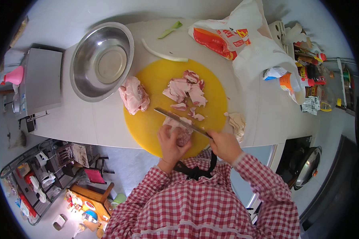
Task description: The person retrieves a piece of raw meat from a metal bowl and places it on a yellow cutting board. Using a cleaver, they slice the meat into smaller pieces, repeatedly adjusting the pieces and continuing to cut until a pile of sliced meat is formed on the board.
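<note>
My right hand (226, 144) grips the handle of a kitchen knife (179, 120), whose blade lies slantwise over a piece of raw meat (184, 136) on the round yellow cutting board (146, 128). With bent fingers and thumb, my left hand (172, 146) holds that piece near the board's front edge. Beyond the blade, several cut pieces of pale, fatty meat (179, 88) are grouped on the board. A larger chunk of raw meat (134, 95) rests at the board's left edge, close to a steel basin (77, 70) that shows no food inside.
Behind the board lie a white green-onion stalk (163, 55) and a green leaf piece (170, 30). A white plastic bag (251, 50) stands at the back right, near bottles (315, 74). A crumpled beige cloth-like thing (237, 125) lies right of the board. A pan lid (308, 168) is at far right.
</note>
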Demonstrator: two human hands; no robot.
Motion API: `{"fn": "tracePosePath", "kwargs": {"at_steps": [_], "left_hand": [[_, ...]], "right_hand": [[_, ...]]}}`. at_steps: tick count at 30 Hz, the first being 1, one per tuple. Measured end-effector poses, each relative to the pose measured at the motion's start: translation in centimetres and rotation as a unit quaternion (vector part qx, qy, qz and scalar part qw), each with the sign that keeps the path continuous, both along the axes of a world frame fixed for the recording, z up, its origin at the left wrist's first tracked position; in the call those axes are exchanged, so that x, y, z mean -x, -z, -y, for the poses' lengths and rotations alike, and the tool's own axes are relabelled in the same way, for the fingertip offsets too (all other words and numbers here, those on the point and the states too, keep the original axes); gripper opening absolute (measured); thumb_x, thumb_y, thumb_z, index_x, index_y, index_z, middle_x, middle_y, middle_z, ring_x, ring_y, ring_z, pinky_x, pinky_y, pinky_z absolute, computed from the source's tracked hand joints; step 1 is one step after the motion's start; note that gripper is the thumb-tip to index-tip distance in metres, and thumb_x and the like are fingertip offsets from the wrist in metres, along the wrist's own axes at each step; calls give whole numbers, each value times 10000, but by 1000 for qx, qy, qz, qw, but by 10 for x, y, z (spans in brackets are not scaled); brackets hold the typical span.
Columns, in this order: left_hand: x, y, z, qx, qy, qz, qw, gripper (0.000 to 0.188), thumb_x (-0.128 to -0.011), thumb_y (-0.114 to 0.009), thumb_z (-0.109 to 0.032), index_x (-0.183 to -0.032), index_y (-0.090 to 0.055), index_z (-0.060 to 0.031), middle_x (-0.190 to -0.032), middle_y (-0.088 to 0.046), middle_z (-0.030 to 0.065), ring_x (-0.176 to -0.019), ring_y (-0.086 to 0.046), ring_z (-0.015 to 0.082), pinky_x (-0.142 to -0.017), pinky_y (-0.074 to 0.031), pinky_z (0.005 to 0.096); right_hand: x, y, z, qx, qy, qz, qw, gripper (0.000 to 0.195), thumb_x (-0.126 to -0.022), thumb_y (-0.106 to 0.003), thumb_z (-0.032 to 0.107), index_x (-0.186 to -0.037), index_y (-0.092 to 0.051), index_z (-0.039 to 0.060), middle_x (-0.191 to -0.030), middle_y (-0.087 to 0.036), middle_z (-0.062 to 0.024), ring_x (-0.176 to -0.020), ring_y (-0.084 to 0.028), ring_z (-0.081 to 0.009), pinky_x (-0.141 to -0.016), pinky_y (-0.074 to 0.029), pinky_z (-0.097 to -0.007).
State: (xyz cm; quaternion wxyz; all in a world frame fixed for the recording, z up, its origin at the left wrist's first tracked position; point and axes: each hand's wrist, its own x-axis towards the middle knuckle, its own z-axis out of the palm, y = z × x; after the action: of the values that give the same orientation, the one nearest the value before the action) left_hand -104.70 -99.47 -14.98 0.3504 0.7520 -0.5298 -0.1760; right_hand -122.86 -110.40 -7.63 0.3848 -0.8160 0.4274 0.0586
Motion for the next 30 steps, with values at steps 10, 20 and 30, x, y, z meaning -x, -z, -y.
{"fn": "tracePosePath", "kwargs": {"at_steps": [10, 20, 30], "left_hand": [[0, 2, 1, -13, 21, 11, 1000, 512, -571, -799, -266, -1005, -620, -59, -1243, -435, 219, -1129, -415, 447, -946, -368, 538], [-6, 14, 2, 3, 22, -7, 1000, 507, -579, -786, -293, -1003, -610, -78, -1222, -436, 235, -1135, -403, 455, -951, -347, 563], [-14, 10, 1, -13, 27, -13, 999, 496, -586, -776, -293, -1010, -612, -93, -1204, -440, 233, -1118, -411, 459, -938, -353, 564]], "right_hand": [[35, -54, -29, -13, -61, -145, 987, 213, -806, -568, 85, -1006, -554, 14, -642, -623, -159, -572, -627, -338, -495, -479, -451], [-27, 16, -10, -3, -41, -96, 995, 216, -796, -559, 76, -1004, -592, 31, -697, -642, -193, -661, -646, -374, -585, -510, -475], [-15, -3, -14, -71, -42, -198, 977, 190, -791, -572, 84, -968, -599, 20, -750, -662, -203, -696, -662, -385, -629, -529, -469]]}}
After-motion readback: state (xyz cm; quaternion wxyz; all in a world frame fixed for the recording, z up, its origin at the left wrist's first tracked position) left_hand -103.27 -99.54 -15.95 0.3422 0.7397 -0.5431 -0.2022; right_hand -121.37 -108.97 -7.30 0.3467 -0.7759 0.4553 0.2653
